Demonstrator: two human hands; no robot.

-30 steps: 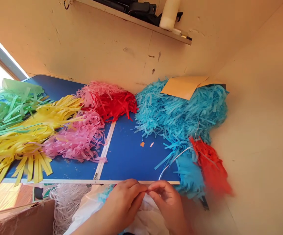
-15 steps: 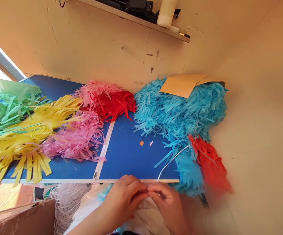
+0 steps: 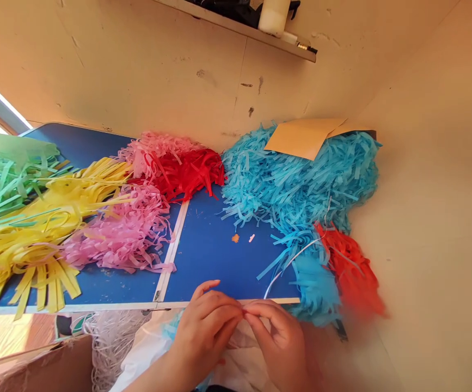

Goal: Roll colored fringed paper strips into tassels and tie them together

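Observation:
My left hand point(image 3: 209, 326) and my right hand point(image 3: 277, 335) meet fingertip to fingertip just in front of the table's near edge. Both are closed in a pinch. A tiny reddish bit shows between the fingertips; the fingers hide what it belongs to. A white string point(image 3: 288, 265) runs from the table's edge by my right hand up to the red tissue-paper tassel point(image 3: 350, 261). That tassel hangs over the table's right end, beside the blue tissue-paper fringe point(image 3: 301, 174), which is heaped on the blue table point(image 3: 211, 261).
Yellow point(image 3: 68, 201), green point(image 3: 7, 179), pink point(image 3: 121, 234) and red fringes point(image 3: 190, 171) cover the left side. Tan card point(image 3: 296, 139) lies on the blue heap. A shelf point(image 3: 236, 27) juts from the wall. Below left stand a cardboard box point(image 3: 40, 365) and a bundle of white strings point(image 3: 107, 343).
My left index finger has lifted and stretched out, while the fingertips of both hands stay together. The view has shifted slightly.

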